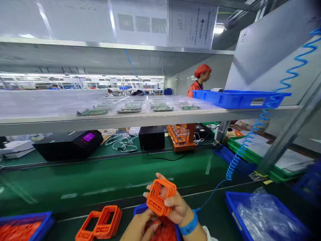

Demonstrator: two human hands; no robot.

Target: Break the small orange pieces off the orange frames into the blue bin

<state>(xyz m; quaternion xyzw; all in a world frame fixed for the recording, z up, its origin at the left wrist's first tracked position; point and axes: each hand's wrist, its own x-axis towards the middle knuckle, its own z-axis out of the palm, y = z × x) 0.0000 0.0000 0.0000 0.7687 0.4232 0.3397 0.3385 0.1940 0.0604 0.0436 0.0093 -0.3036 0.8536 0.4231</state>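
My right hand (pixel 179 208) holds up a small stack of orange plastic frames (pixel 160 197), thumb in front and fingers behind. Each frame has one large square opening and small cut-outs along its lower edge. Just below, my left hand (pixel 143 226) has its fingers drawn together over a blue bin (pixel 178 232) of red-orange parts. A bit of orange shows at those fingertips, too small to name. More orange frames (pixel 110 222) lie in overlapping stacks on the dark bench, left of my left hand. A blue wrist strap (pixel 189 227) circles my right wrist.
A blue coiled cord (pixel 247 144) hangs at right and runs to the strap. Blue bins hold red-orange parts (pixel 20 231) at left and clear plastic bags (pixel 265 214) at right. Circuit boards (pixel 162 107) sit on the shelf above; a person in a red cap (pixel 200 70) is beyond.
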